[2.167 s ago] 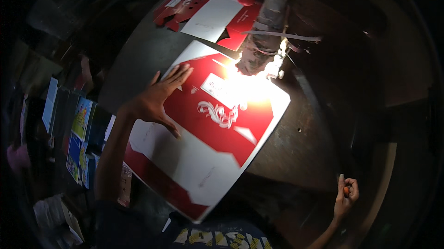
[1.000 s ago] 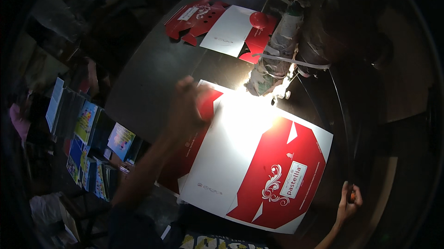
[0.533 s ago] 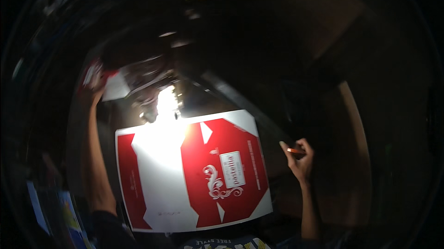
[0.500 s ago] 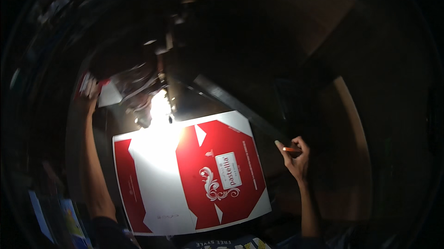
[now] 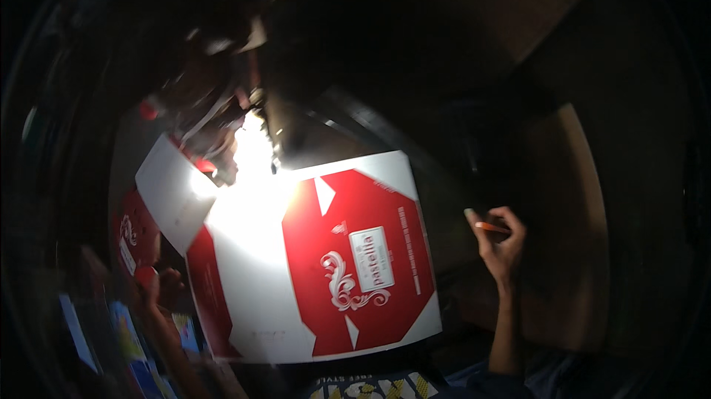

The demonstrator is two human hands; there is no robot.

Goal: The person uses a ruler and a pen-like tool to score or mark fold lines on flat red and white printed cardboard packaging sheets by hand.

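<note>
A printed red and white sheet (image 5: 255,303), which looks like card, lies flat in front of me. At its left, my left hand (image 5: 159,284) grips the near edge of a second red and white card sheet (image 5: 174,199); part of that hand is in shadow. That second sheet lies at an angle, its white part reaching the first sheet's far left corner. My right hand (image 5: 503,243) is off to the right of the first sheet, with a slim orange pen-like tool (image 5: 492,228) between its curled fingers. The tool's exact kind cannot be made out.
A bright lamp (image 5: 254,151) glares at the first sheet's far edge. Beyond that sheet a long flat ruler-like strip (image 5: 378,123) lies slantwise. Blue and yellow printed pieces (image 5: 129,332) are at the lower left. A pale curved edge (image 5: 585,154) runs down the right, in dimness.
My left hand has come from the far left back toward me, bringing the second sheet into view beside the first. My right hand still holds the orange tool. The whole view has shifted slightly.
</note>
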